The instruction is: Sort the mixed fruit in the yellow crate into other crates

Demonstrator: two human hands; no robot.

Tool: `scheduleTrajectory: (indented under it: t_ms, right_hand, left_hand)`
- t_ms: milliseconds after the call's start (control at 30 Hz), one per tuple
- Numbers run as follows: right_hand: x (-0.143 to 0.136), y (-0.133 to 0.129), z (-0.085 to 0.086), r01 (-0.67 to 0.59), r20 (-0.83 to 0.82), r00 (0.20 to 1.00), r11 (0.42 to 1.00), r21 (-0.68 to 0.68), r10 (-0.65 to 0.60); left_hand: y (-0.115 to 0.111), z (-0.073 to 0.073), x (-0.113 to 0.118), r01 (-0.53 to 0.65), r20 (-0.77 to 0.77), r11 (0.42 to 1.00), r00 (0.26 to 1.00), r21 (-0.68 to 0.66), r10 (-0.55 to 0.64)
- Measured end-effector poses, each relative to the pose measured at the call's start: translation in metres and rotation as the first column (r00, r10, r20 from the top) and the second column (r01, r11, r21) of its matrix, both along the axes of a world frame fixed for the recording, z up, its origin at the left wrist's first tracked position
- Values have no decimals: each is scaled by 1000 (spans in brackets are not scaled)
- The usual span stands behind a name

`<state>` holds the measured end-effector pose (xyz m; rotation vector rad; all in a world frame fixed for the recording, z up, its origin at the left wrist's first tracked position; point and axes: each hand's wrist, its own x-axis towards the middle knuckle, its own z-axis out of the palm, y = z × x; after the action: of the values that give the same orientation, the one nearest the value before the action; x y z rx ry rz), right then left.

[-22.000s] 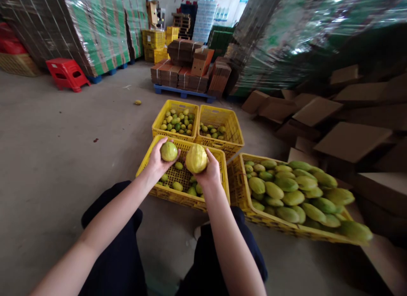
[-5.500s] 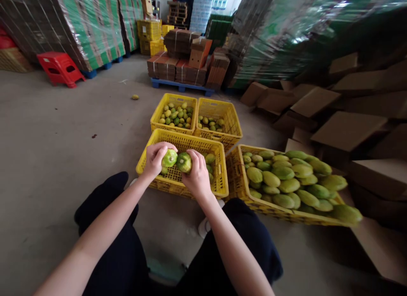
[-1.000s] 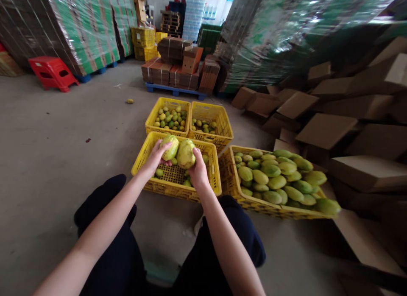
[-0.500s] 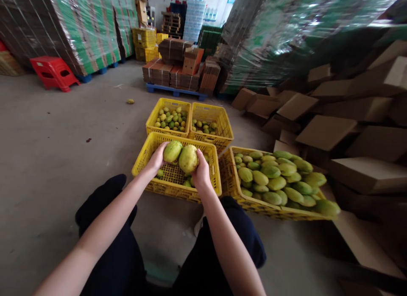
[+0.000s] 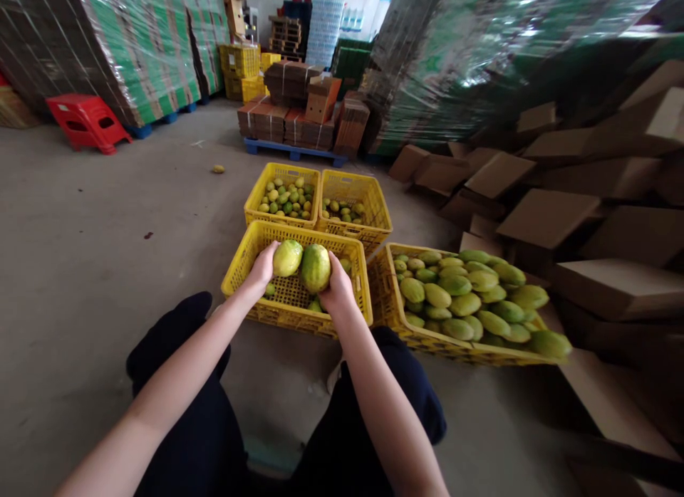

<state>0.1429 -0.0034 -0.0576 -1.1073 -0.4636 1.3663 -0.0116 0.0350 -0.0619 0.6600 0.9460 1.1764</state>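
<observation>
Above the near yellow crate (image 5: 299, 325), my left hand (image 5: 263, 264) holds a yellow-green fruit (image 5: 287, 258) by its left side. My right hand (image 5: 336, 278) grips a larger, greener fruit (image 5: 315, 268) from the right. The two fruits are side by side, nearly touching. A few green fruits lie low in the crate beneath, partly hidden by my hands. To the right, a second crate (image 5: 392, 283) is heaped with large green-yellow fruits (image 5: 466, 305).
Two yellow crates (image 5: 250, 198) (image 5: 385, 205) with smaller fruits stand just beyond. Cardboard boxes (image 5: 550, 216) are piled at the right. A red stool (image 5: 88, 119) stands at the left, one fruit (image 5: 219, 169) lies on the floor, and a blue pallet (image 5: 293, 152) holds flattened cartons.
Both fruits have been turned in my hands; the right one now shows a greener side. The left fruit has dropped slightly, and the gap between the fruits looks a little different.
</observation>
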Motion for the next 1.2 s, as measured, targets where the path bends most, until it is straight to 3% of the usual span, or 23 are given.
scheduleTrajectory:
  t_ms: [67,133,233,367,633,867,1033,1200]
  right_hand:
    - [-2,-1,4,-36,7,999,999,-1,36]
    - [-4,-4,9,-81,6,997,996,27,81]
    - [-4,-8,17,-109,-17,994,993,47,110]
    - [3,-14,27,-114,-86,989,992,51,118]
    - [18,-18,30,-246,-302,911,959,143,279]
    - [15,-14,33,-352,-263,892,930,108,368]
    - [11,-14,37,-355,-231,909,935,6,346]
    - [9,-16,43,-345,-222,916,938,-14,334]
  left_hand:
    - [-3,4,1,-87,-85,993,993,-79,80]
    - [-6,11,2,-83,-101,989,992,-122,71]
    - [-12,23,-1,81,-37,995,996,-62,-84]
    - [-15,33,-9,294,-103,955,950,-40,-296]
    - [-12,42,-18,468,-186,869,850,-161,-492]
    - [-12,38,-22,469,-283,849,803,-242,-524]
    - [-11,35,-19,395,-384,860,776,-322,-500]
    - [-12,35,-17,369,-415,874,775,-316,-477]
